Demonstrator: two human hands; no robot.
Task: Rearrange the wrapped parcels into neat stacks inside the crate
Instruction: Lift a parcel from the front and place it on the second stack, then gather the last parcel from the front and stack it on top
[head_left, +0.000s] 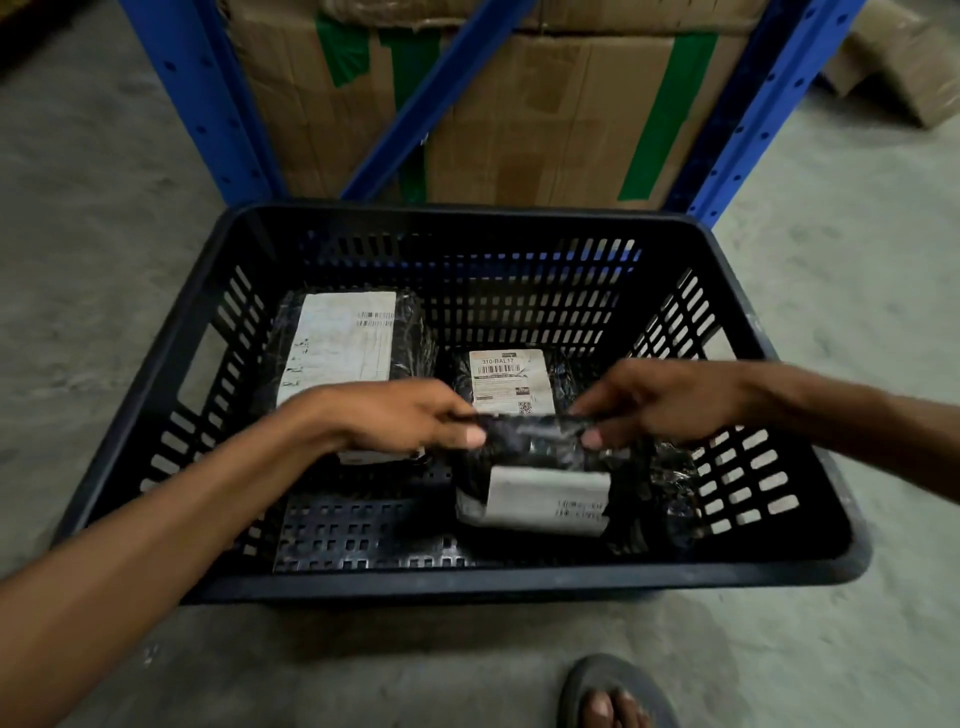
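both hands pinching the near-right parcel (540, 475) by its top edge, inside the crate (467, 584).
risk: i judge the slick black wrap could slip from so shallow a pinch, dropping it askew beside the labelled parcel (511, 382) behind. left hand (400, 415) and right hand (654, 400) are each closed, thumb against fingers, on opposite ends of that edge. a larger parcel (343, 348) lies far-left.

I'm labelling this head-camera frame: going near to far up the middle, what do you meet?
Sandalled foot → crate near rim → parcel held by both hands → parcel labelled 310-BAL17 → crate's far wall → taped cardboard box behind the blue rack.
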